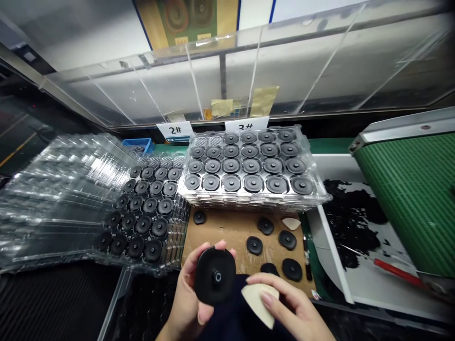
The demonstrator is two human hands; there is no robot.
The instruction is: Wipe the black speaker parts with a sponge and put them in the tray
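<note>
My left hand (190, 284) grips a black rounded disc (209, 265) by its edges, with the small round hub at its centre facing me. In my right hand (284, 300) is a cream-coloured wedge-shaped pad (259, 303), pinched between thumb and fingers. The pad and the disc are apart. Beyond my hands, several similar black discs (254, 245) lie loose on a brown cardboard sheet (220, 232). A second cream piece (291, 223) rests near the sheet's upper right corner.
Stacked clear trays (249, 201) of black discs stand behind the cardboard. Another disc-filled tray stack (177, 237) is at left, beside nested clear trays (53, 203). At right, a white bin (330, 255) holds black scraps and a red-handled tool (398, 272), near a green ribbed belt (412, 189).
</note>
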